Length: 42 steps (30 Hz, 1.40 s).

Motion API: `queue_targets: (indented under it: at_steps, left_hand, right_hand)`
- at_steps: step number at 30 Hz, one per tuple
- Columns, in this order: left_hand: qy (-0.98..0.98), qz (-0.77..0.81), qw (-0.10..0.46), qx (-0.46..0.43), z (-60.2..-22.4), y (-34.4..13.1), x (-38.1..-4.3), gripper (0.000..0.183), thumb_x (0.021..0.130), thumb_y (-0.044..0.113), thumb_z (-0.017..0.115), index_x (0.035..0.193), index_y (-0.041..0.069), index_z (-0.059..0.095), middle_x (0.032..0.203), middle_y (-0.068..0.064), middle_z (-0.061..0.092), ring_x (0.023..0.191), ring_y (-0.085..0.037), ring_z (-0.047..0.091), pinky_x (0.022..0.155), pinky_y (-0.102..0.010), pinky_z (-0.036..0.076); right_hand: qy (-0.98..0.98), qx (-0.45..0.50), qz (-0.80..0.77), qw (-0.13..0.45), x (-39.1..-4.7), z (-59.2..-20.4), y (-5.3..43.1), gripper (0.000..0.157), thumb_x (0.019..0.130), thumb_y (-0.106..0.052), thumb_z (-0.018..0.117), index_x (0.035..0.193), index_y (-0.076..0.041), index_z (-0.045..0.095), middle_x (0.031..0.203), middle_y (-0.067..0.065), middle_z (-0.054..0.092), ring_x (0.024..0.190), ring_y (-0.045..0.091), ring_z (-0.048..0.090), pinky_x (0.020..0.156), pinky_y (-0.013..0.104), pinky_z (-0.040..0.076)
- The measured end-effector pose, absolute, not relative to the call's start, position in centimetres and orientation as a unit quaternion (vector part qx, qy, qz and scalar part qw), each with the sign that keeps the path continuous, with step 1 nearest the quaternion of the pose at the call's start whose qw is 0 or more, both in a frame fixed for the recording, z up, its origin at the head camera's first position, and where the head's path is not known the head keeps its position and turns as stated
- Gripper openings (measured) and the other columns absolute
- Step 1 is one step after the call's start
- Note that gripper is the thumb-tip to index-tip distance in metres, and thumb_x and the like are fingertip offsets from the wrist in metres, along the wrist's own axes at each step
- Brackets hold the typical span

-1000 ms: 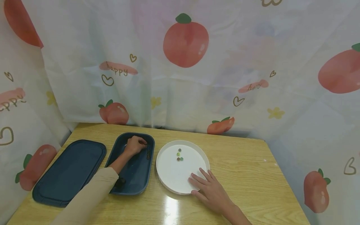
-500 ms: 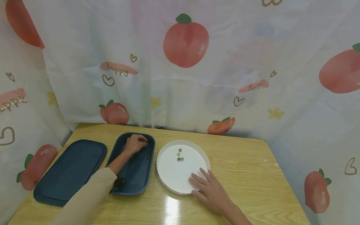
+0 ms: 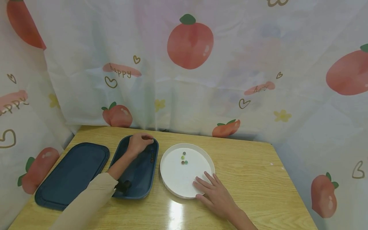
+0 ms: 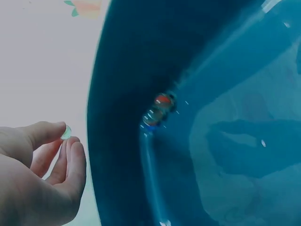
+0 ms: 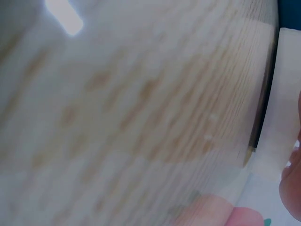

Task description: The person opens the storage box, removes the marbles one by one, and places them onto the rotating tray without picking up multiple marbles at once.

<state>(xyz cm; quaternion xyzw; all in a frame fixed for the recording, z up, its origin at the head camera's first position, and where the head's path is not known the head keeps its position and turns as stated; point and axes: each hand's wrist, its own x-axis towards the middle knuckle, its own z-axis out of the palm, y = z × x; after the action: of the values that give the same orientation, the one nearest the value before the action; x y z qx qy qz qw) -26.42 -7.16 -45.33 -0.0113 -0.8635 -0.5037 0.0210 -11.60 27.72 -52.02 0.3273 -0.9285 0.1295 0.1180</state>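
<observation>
My left hand point(image 3: 138, 144) is over the far right corner of a dark blue tray point(image 3: 136, 183). In the left wrist view it pinches a pale green glass marble point(image 4: 66, 133) between thumb and fingertips, outside the tray's wall. Several darker marbles point(image 3: 151, 157) sit in a row along the tray's right inner side; a reddish marble point(image 4: 163, 100) shows among them in the left wrist view. My right hand point(image 3: 215, 194) rests with spread fingers over the near right rim of a round white plate point(image 3: 176, 183). Several marbles point(image 3: 183, 157) lie on this plate.
A dark blue lid point(image 3: 73, 175) lies left of the tray on the wooden table point(image 3: 247, 169). A black object point(image 3: 123, 186) shows beside the left sleeve, over the tray's near left part. Behind the table hangs a fruit-printed curtain point(image 3: 195, 105).
My left hand has risen from the tray's right inner side toward its far right corner, bringing up a marble. The right hand and the plate stay put.
</observation>
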Motion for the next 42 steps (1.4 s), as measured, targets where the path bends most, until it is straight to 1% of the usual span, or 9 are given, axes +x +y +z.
queue_targets:
  at_steps: [3,5,11,12,17,22,28,33,42]
  left_hand:
    - [-0.857,-0.515,0.014,-0.012,-44.7,-6.6,-26.2,0.019,0.089,0.009,0.074,0.106,0.000,0.076,0.102,-0.014,0.072,0.098,-0.033,0.066,0.084,-0.046,0.053]
    - [-0.852,-0.523,0.011,-0.019,-44.4,-6.0,-26.0,0.020,0.089,0.009,0.074,0.106,-0.001,0.075,0.100,-0.014,0.073,0.096,-0.033,0.066,0.082,-0.045,0.054]
    - [-0.845,-0.532,0.005,-0.049,-43.9,-4.1,-25.3,0.016,0.089,0.008,0.074,0.103,0.002,0.076,0.096,-0.010,0.073,0.093,-0.029,0.068,0.080,-0.043,0.055]
    - [-0.847,-0.529,0.009,-0.054,-43.9,-3.7,-25.1,0.014,0.089,0.008,0.074,0.101,0.002,0.077,0.094,-0.009,0.073,0.092,-0.027,0.068,0.078,-0.041,0.055]
    - [-0.842,-0.533,0.002,-0.075,-44.1,-2.0,-24.8,0.013,0.088,0.004,0.074,0.100,0.001,0.076,0.090,-0.006,0.073,0.088,-0.024,0.068,0.075,-0.037,0.056]
    - [-0.837,-0.540,-0.020,-0.083,-44.4,-0.4,-24.7,0.012,0.087,0.004,0.076,0.099,0.002,0.076,0.090,-0.005,0.072,0.087,-0.024,0.068,0.076,-0.038,0.055]
    - [-0.838,-0.536,-0.032,-0.092,-45.0,1.3,-24.7,0.011,0.086,0.004,0.075,0.097,0.002,0.076,0.088,-0.004,0.072,0.085,-0.022,0.067,0.073,-0.034,0.055]
    - [-0.840,-0.535,-0.041,-0.087,-45.4,2.5,-24.8,0.008,0.086,0.005,0.076,0.094,0.004,0.076,0.086,-0.003,0.071,0.081,-0.019,0.067,0.070,-0.031,0.054]
    - [-0.840,-0.531,-0.048,-0.098,-45.8,4.3,-24.8,0.004,0.083,0.001,0.077,0.086,0.002,0.074,0.078,-0.003,0.069,0.073,-0.016,0.065,0.064,-0.026,0.053]
  right_hand:
    - [-0.928,0.328,0.131,0.119,-11.6,-52.1,27.7,0.045,0.099,-0.046,0.059,0.136,-0.023,0.064,0.142,-0.006,0.057,0.141,0.032,0.038,0.111,0.059,0.027]
    - [-0.928,0.328,0.129,0.120,-11.6,-52.1,27.8,0.045,0.099,-0.047,0.058,0.137,-0.023,0.064,0.142,-0.006,0.057,0.141,0.031,0.038,0.111,0.059,0.027]
    - [-0.928,0.330,0.122,0.121,-11.7,-52.1,27.8,0.045,0.099,-0.047,0.058,0.137,-0.024,0.064,0.142,-0.006,0.057,0.142,0.031,0.038,0.110,0.059,0.028]
    - [-0.929,0.330,0.122,0.120,-11.7,-52.1,27.8,0.045,0.099,-0.047,0.059,0.137,-0.024,0.064,0.142,-0.006,0.057,0.141,0.031,0.038,0.110,0.059,0.028]
    - [-0.929,0.329,0.122,0.116,-11.7,-52.0,27.7,0.044,0.098,-0.045,0.060,0.137,-0.023,0.064,0.142,-0.005,0.057,0.141,0.033,0.039,0.110,0.060,0.028]
    - [-0.930,0.329,0.120,0.116,-11.6,-51.9,27.7,0.044,0.098,-0.045,0.060,0.136,-0.023,0.065,0.141,-0.005,0.057,0.140,0.033,0.039,0.110,0.061,0.028]
    - [-0.929,0.330,0.119,0.116,-11.6,-51.8,27.6,0.044,0.098,-0.045,0.061,0.135,-0.023,0.065,0.141,-0.005,0.058,0.139,0.034,0.040,0.109,0.060,0.029]
    - [-0.928,0.331,0.122,0.120,-11.7,-51.9,27.7,0.044,0.098,-0.045,0.060,0.135,-0.023,0.065,0.141,-0.005,0.058,0.140,0.034,0.040,0.110,0.059,0.028]
    - [-0.925,0.335,0.131,0.125,-11.6,-51.9,27.7,0.045,0.099,-0.047,0.058,0.135,-0.022,0.065,0.141,-0.004,0.058,0.139,0.034,0.041,0.109,0.060,0.029]
